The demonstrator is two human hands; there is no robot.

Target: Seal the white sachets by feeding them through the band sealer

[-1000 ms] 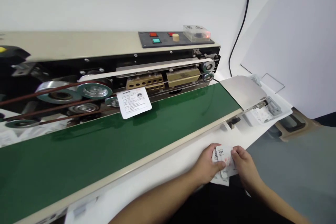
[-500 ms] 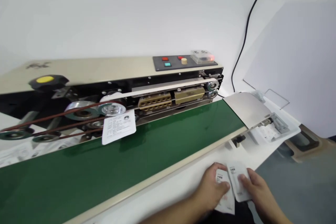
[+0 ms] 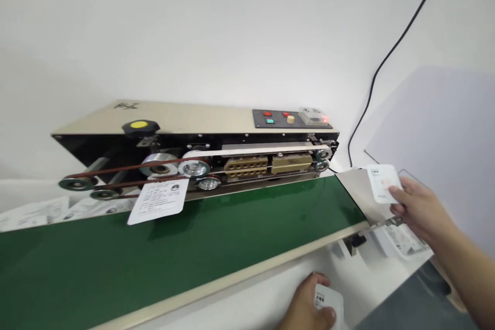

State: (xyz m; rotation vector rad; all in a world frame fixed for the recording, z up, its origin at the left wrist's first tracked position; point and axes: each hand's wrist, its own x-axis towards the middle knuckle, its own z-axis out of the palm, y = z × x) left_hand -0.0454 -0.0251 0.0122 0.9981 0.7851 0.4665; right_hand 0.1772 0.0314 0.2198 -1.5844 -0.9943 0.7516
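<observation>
Machine (image 3: pixel 193 118): standing by the wall (image 3: pixel 232 26); I'm treating its wheels (image 3: pixel 194 167) as no-go.
Belt (image 3: pixel 270 221): green, mostly bare on its R half, so I'm judging that the easiest open lane.
Front rail (image 3: pixel 232 277): dividing belt from table (image 3: pixel 251 299); I'm wanting L hand kept below it.
Plate (image 3: pixel 353 185): sitting at belt's R end, partly hidden behind R packet.
Tub (image 3: pixel 389 248): sitting below plate; I'm minding R wrist clearance there.
R hand (image 3: pixel 417 203): pinching R packet (image 3: pixel 382 180) by its R side above plate, well apart from L hand; I'd be holding it flat, top edge square, grip back.
L hand (image 3: pixel 307 307): gripping L packet (image 3: pixel 328 301) near rail; can't tell if more are stacked under.
Printed packet (image 3: pixel 158 200): meeting red cords (image 3: pixel 127 167), overhanging belt; I'm leaving it alone.
</observation>
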